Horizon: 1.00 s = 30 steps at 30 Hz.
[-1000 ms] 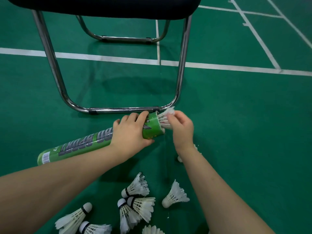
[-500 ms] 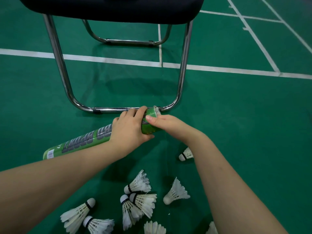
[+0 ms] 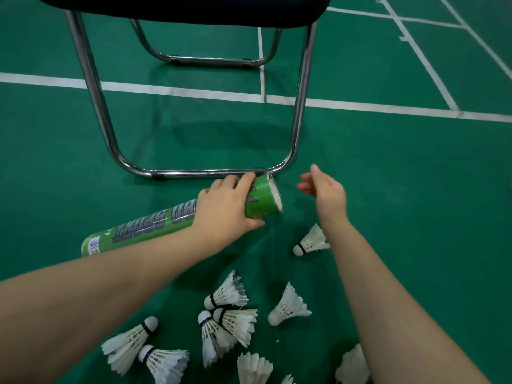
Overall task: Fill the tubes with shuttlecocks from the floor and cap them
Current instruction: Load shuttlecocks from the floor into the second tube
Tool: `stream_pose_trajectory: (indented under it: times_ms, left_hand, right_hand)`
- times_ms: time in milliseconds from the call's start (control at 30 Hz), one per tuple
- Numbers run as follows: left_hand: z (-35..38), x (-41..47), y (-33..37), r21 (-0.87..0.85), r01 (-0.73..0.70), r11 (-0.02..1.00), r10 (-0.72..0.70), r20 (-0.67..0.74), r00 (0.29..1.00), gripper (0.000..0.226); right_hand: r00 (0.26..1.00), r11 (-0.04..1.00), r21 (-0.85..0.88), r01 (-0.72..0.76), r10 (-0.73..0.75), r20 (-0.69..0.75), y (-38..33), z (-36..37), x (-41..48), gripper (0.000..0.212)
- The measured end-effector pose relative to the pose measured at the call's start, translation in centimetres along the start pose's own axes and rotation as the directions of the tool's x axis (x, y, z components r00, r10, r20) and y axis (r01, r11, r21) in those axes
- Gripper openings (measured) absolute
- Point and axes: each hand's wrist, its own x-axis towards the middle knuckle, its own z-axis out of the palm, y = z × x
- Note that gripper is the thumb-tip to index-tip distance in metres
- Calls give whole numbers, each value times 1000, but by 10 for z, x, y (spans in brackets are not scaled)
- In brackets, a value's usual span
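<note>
The green tube (image 3: 144, 228) has large grey block letters along its side, upside down from this view. "SPORT" reads clearly. Beside it are two characters that look like "BO", and the left hand (image 3: 224, 209) covers the rest. A white barcode label (image 3: 93, 245) sits near the tube's capped end, its digits too small to read.

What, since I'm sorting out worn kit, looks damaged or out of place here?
Shuttlecocks lie strewn on the floor, two overlapping. One shuttlecock has ruffled, greyish feather tips. The tube, gripped by the left hand, shows a ragged white edge at its mouth; rim or feathers, I cannot tell.
</note>
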Motion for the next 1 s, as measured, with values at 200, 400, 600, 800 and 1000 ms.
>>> stream_pose_trajectory:
  times_ms: [200,400,600,800,1000]
  left_hand:
    - [16,-4,14,0,-61,998,61,82,995,83]
    - [24,-1,24,-3,-85,996,85,111,990,83]
    - [29,1,24,1,-92,996,91,122,988,83]
    - [26,1,23,-7,-86,996,86,109,990,84]
    - [13,5,19,-21,-24,999,24,30,999,87]
  right_hand:
    - [979,826,-540,-159,204,24,65,-29,5,39]
    - [903,528,-790,-312,422,-75,98,-42,-7,51]
    - [914,693,-633,-345,403,-57,103,-45,-4,27]
    - [990,963,-236,-132,118,-74,62,-34,-12,19]
    - [949,984,-41,172,-176,-261,23,-14,-26,33]
